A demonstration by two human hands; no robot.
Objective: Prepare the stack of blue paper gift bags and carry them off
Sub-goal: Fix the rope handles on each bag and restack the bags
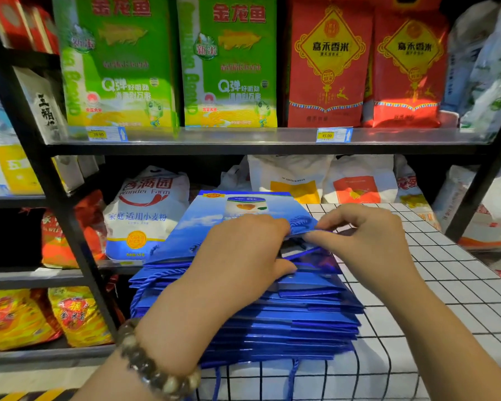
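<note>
Left hand, beaded bracelet on the wrist, is lying over the stack of blue gift bags, fingers curling round the near rim of the top bag. Right hand is pinching the same rim between thumb and forefinger. Stack is sitting at the left edge of the grid-patterned desk, in front of shelves of rice sacks.

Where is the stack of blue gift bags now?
The stack lies centre in the head view, on the gridded surface, under the left hand and right hand.
</note>
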